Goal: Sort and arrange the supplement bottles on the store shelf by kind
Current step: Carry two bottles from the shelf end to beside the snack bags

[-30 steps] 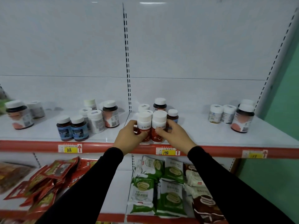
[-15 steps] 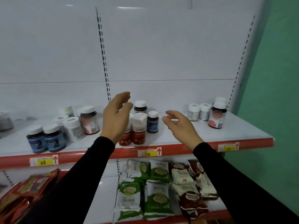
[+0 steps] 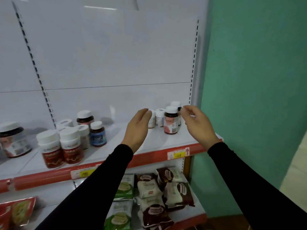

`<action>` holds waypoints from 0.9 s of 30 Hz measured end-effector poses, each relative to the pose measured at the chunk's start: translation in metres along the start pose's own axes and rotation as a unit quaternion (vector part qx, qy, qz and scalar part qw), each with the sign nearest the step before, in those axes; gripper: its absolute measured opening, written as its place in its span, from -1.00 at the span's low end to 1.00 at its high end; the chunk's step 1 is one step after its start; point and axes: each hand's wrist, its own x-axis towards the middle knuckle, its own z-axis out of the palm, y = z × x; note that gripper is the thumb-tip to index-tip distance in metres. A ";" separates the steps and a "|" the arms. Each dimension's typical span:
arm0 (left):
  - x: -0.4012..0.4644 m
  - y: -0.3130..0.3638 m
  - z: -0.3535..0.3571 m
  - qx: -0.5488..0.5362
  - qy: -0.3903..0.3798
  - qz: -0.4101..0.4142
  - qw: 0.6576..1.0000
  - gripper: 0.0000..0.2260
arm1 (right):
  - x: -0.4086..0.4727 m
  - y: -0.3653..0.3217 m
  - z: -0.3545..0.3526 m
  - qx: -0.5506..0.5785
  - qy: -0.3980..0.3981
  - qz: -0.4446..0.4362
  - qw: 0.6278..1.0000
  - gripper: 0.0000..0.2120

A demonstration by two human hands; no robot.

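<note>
My left hand (image 3: 137, 128) and my right hand (image 3: 198, 123) hover open on either side of a small group of bottles at the right end of the white shelf (image 3: 159, 143). Between them stands a dark bottle with a pink label (image 3: 171, 121), and behind it two small white bottles (image 3: 159, 117); my left hand partly hides one of them. Neither hand holds anything. Further left stand two red-labelled bottles with white caps (image 3: 62, 149), a blue-labelled bottle (image 3: 98, 134) and a larger dark bottle (image 3: 14, 140).
A green wall (image 3: 252, 80) closes off the shelf on the right. The shelf below holds green and brown snack packets (image 3: 154, 196), with red packets (image 3: 15, 213) at the left. Red price rails with yellow tags (image 3: 178, 154) run along the shelf front.
Both hands let go of the two red-labelled bottles and moved right to the group at the shelf's right end. The view has swung right with them.
</note>
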 end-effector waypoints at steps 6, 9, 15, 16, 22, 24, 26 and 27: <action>0.040 -0.007 0.085 0.125 0.025 -0.075 0.989 -0.40 | 0.049 0.050 -0.049 0.002 -0.056 0.014 0.998 -0.54; 0.057 -0.014 0.113 0.173 0.067 -0.095 0.978 -0.45 | 0.067 0.068 -0.061 0.000 -0.091 0.012 0.996 -0.56; 0.074 -0.033 0.145 0.165 0.118 -0.147 0.968 -0.49 | 0.079 0.088 -0.070 -0.008 -0.135 0.001 0.991 -0.57; 0.076 -0.035 0.149 0.167 0.123 -0.148 0.967 -0.50 | 0.082 0.091 -0.072 -0.008 -0.140 -0.001 0.990 -0.57; 0.070 -0.036 0.147 0.171 0.150 -0.094 0.969 -0.59 | 0.084 0.088 -0.058 0.006 -0.164 -0.006 0.986 -0.63; 0.064 -0.025 0.143 0.152 0.156 -0.059 0.974 -0.55 | 0.082 0.078 -0.045 0.031 -0.171 -0.008 0.985 -0.62; 0.059 -0.013 0.140 0.145 0.152 -0.023 0.977 -0.54 | 0.081 0.066 -0.030 0.087 -0.179 0.000 0.980 -0.60; 0.057 -0.008 0.139 0.146 0.149 -0.006 0.978 -0.55 | 0.079 0.061 -0.023 0.115 -0.182 0.004 0.977 -0.59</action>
